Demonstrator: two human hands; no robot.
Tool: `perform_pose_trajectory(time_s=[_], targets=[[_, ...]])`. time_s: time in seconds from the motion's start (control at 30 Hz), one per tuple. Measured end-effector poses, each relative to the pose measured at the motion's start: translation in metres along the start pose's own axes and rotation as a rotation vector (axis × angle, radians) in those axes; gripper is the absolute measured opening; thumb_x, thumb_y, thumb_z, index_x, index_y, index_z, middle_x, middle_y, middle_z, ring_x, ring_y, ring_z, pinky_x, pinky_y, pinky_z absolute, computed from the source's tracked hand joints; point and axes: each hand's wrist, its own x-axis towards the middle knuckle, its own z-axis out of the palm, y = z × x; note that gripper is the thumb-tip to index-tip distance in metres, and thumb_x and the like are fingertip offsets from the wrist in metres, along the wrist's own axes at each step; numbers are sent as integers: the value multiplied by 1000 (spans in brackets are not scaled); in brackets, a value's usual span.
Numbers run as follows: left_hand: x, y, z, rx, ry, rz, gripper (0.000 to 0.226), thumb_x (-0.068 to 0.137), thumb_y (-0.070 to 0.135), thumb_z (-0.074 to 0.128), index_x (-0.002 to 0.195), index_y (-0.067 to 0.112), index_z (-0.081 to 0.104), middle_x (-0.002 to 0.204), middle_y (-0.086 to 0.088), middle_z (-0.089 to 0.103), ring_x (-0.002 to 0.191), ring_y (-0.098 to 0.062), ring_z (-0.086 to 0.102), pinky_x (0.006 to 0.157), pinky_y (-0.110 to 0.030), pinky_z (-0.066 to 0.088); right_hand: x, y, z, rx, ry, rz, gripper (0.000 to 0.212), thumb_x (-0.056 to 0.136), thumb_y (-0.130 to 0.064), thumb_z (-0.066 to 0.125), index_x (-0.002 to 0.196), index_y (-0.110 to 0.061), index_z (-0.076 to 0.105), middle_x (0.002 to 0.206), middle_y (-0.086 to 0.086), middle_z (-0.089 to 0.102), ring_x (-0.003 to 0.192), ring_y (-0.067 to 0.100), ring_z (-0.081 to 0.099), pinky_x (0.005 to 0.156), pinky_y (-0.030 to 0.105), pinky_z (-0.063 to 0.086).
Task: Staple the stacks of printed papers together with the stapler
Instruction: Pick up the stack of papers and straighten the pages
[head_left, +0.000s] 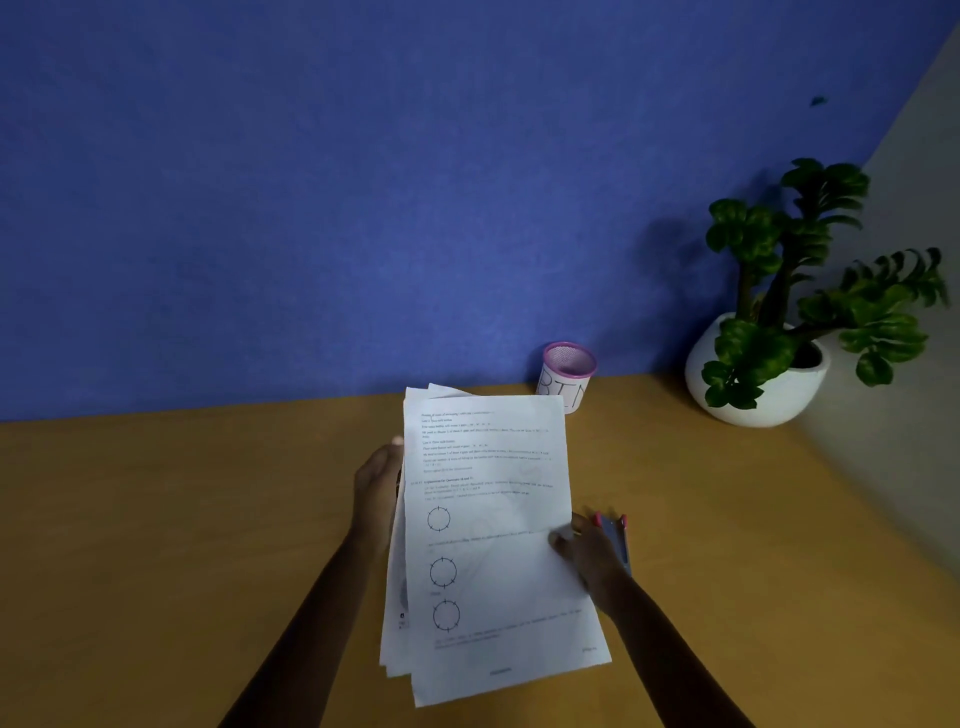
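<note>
a: papers (488, 540) — where are they located?

b: held above the wooden desk (182, 519), near its middle, between both hands. the stack is loose; several sheet edges fan out at the top left and along the left side. the top sheet shows printed text lines and three circle diagrams down its left half.

a: left hand (376, 483)?

b: pressed flat against the left edge of the stack, fingers extended upward along it. it steadies that edge.

a: right hand (589, 553)?

b: closed on the right edge of the stack, thumb on top of the sheet, fingers behind it.

a: stapler (618, 540)?

b: a grey body with pink ends shows just beside the right hand, partly hidden behind it. whether the hand touches it, or whether it lies on the desk, cannot be determined.

a: other items?

b: a pink mesh cup (568, 374) with a handwritten paper label stands at the blue wall (363, 182), behind the stack's top right corner. a green plant (810, 270) in a white pot (763, 384) sits in the far right corner — well apart from the hands.
</note>
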Motion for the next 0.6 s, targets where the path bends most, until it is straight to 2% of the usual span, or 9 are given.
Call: perform_pose_trajectory(time_s=[0.07, 0.1, 0.17, 0.2, 0.27, 0.37, 0.5, 0.6], targets=[[3, 9, 2, 14, -23, 25, 22, 93, 8, 46, 100, -7, 61, 89, -9, 65, 76, -7, 65, 66, -12, 51, -2, -4, -3, -31, 6, -42, 31, 91, -7, 53, 120, 2, 53, 119, 19, 59, 103, 31, 55, 82, 34, 44], [5, 12, 2, 18, -29, 28, 21, 92, 6, 49, 101, -9, 60, 89, -8, 65, 74, -5, 65, 64, -10, 51, -3, -6, -5, -33, 6, -62, 30, 91, -6, 52, 121, 2, 53, 115, 17, 61, 96, 26, 55, 80, 31, 42], [8, 21, 4, 30, -44, 47, 20, 90, 4, 51, 100, -12, 58, 91, -14, 64, 78, -16, 62, 65, -18, 50, -6, -9, -10, -6, 8, -84, 28, 91, -3, 50, 119, 1, 56, 100, 7, 63, 85, 17, 54, 80, 32, 43], [8, 27, 5, 34, -54, 65, 19, 90, 3, 51, 98, -12, 58, 93, -16, 63, 82, -22, 60, 68, -24, 48, -7, -10, -13, 10, 12, -88, 29, 91, -2, 50, 118, 0, 56, 99, 7, 63, 87, 19, 56, 83, 35, 45], [8, 38, 9, 34, -64, 94, 16, 90, 2, 51, 96, -11, 58, 96, -19, 62, 87, -29, 56, 74, -33, 46, -9, -15, -18, 30, 17, -90, 30, 90, -1, 51, 119, -2, 56, 114, 15, 63, 103, 31, 57, 92, 41, 47], [7, 51, 16, 7, -47, 111, 16, 90, 1, 50, 100, -9, 58, 101, -20, 61, 93, -31, 56, 83, -41, 45, -14, -21, -22, 43, 19, -114, 30, 91, -5, 51, 121, -5, 56, 122, 16, 61, 110, 35, 56, 97, 47, 47], [3, 66, 21, -70, -46, 80, 18, 92, 4, 47, 103, -3, 59, 101, -12, 65, 94, -23, 60, 86, -35, 47, -20, -28, -30, 136, 13, -165, 29, 91, -2, 48, 120, -5, 55, 122, 17, 61, 108, 35, 58, 95, 47, 49], [2, 75, 23, -136, -50, -4, 27, 93, 9, 46, 115, 0, 58, 118, -14, 63, 107, -29, 60, 96, -43, 47, -24, -34, -34, 207, 41, -216, 33, 91, -1, 50, 123, -8, 49, 127, 18, 57, 112, 34, 55, 96, 46, 47]])
